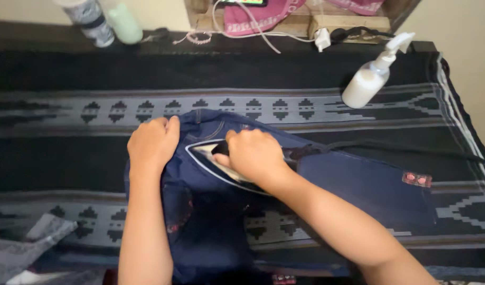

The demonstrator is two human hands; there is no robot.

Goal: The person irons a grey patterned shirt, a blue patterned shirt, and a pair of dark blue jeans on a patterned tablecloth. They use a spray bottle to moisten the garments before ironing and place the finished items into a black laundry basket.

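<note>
A dark blue denim garment (pixel 358 184) lies spread on a black and grey patterned blanket (pixel 68 158). My right hand (pixel 253 154) is closed around the dark handle of a clothes iron (pixel 208 155), whose pale pointed sole faces left on the denim. My left hand (pixel 151 142) presses flat on the garment's upper left edge, just beside the iron's tip. The iron's black cord (pixel 411 148) runs off to the right across the blanket.
A white spray bottle (pixel 370 76) stands at the back right. Two bottles (pixel 102 21) stand at the back left. A wooden shelf (pixel 305 24) with pink cloth, cables and a white plug lies behind. Grey cloth (pixel 26 248) is bunched at the lower left.
</note>
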